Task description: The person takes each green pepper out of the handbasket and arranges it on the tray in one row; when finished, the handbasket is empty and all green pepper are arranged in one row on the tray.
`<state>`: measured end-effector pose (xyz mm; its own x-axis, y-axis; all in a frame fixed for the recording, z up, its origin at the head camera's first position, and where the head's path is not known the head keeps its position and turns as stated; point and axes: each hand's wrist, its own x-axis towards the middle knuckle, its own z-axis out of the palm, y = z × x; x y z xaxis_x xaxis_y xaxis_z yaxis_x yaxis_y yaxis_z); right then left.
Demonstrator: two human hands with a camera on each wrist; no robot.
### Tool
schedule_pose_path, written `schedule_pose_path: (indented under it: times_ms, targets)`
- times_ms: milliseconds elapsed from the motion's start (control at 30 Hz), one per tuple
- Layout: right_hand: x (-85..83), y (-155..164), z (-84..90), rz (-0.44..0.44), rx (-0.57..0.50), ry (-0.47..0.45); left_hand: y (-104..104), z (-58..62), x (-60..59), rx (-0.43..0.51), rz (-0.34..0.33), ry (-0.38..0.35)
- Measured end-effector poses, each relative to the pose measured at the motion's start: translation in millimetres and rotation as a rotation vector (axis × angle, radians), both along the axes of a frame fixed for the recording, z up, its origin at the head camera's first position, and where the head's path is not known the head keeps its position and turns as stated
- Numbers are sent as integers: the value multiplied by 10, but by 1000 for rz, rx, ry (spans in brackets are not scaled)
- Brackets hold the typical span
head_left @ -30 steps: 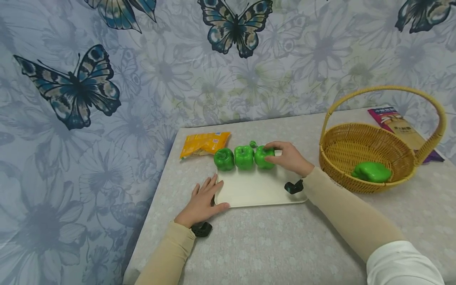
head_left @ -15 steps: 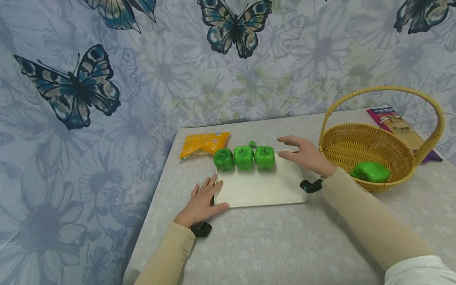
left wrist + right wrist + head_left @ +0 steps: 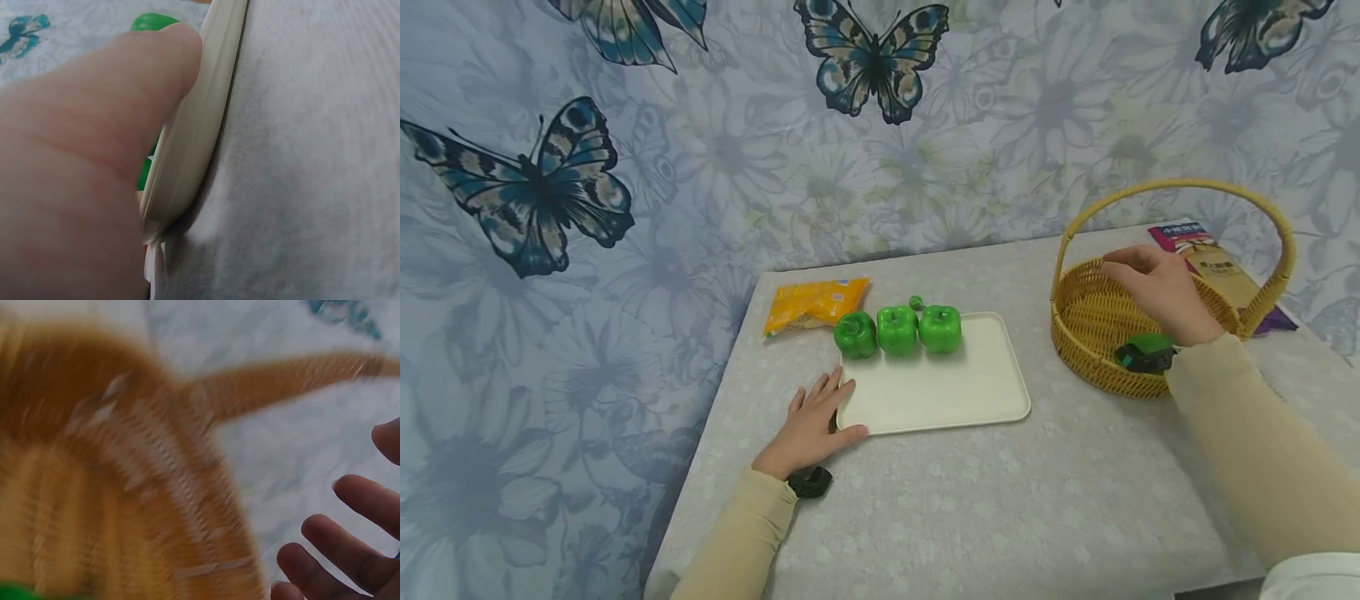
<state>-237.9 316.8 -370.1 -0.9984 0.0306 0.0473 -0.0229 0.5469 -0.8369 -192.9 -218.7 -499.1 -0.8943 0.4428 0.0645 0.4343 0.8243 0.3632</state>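
Observation:
My left hand (image 3: 805, 427) rests with spread fingers at the left edge of a cream tray (image 3: 936, 390); in the left wrist view the thumb (image 3: 150, 62) lies over the tray's rim (image 3: 194, 137). Along the tray's far side sit a darker green bell pepper (image 3: 855, 336), a middle green bell pepper (image 3: 897, 331) and a right green bell pepper (image 3: 940, 329). Over the yellow wicker basket (image 3: 1078, 354) hovers my right hand (image 3: 1165, 293), holding nothing visible, its fingers loosely bent. Below its wrist, another green bell pepper (image 3: 1150, 342) lies in the basket, partly hidden.
An orange packet (image 3: 816, 304) lies at the back left, near the peppers. Behind them is a small green round thing (image 3: 916, 302). A purple and tan packet (image 3: 1217, 267) lies behind the basket, whose tall handle (image 3: 1180, 183) arches above my right hand. A patterned wall stands behind.
My right hand has let go of the right bell pepper on the tray and moved right, over the basket. The left hand stays at the tray. The head view has turned slightly right.

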Motion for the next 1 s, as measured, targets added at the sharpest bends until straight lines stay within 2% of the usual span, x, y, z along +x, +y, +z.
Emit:
schedule_pose_path:
  times_ms: [67, 167, 300, 533, 633, 700, 767, 833, 867, 933, 1000]
  targets:
    - [-65, 121, -156, -8, 46, -62, 4, -31, -5, -6, -6, -4]
    - [-124, 231, -365, 30, 144, -137, 8, -61, 2, -12, -16, -10]
    - [-174, 256, -485, 57, 144, -143, 6, -41, 21, 9, 6, 0]
    - [-179, 233, -481, -146, 31, -123, -10, -5, -2, -7, -3, 8]
    - [-178, 225, -458, -127, -57, -141, -6, 0, -9, -9, -5, 13]
    - [-181, 222, -448, -80, -182, -151, -4, -2, -6, -15, -4, 7]
    - [-180, 213, -437, -40, -352, -149, -4, -5, 1, -17, -3, -3]
    - [-174, 201, -432, -14, -462, -126, -4, -12, 3, -20, -3, -5]
    - [-170, 194, -433, -9, -480, -98, -3, -15, 4, -20, -3, -3]
    - [-164, 181, -434, -16, -435, -37, -2, -20, 4, -11, -2, 5]
    - [-160, 172, -443, -28, -308, 6, 0, -22, 4, -4, 0, 15]
